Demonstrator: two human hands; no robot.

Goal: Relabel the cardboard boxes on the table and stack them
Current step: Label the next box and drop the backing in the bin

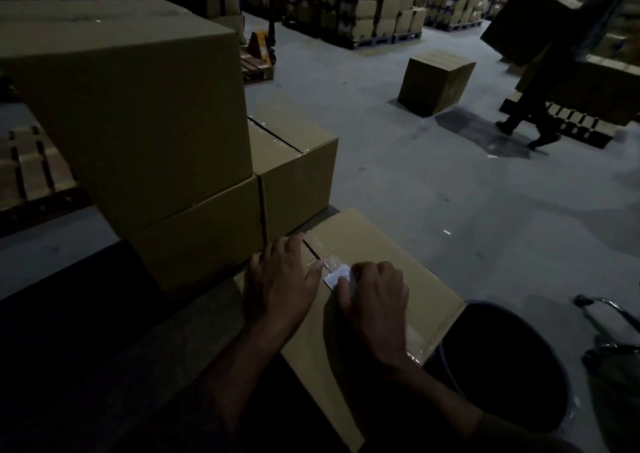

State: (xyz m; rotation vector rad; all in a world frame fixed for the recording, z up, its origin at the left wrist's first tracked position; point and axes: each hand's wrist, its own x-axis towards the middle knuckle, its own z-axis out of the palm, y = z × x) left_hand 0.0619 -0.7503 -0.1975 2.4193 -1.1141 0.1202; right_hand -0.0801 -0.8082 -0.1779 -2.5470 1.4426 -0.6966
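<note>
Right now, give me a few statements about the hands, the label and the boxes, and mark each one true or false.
1. Both hands rest on the near cardboard box. True.
2. The white label lies between the left hand and the right hand. True.
3. The label sits on the tall stack of boxes. False: it is on the low box in front of that stack.
4. A dark bin stands right of the near box. True.
5. The lone box on the floor is being carried. False: it sits on the floor.
</note>
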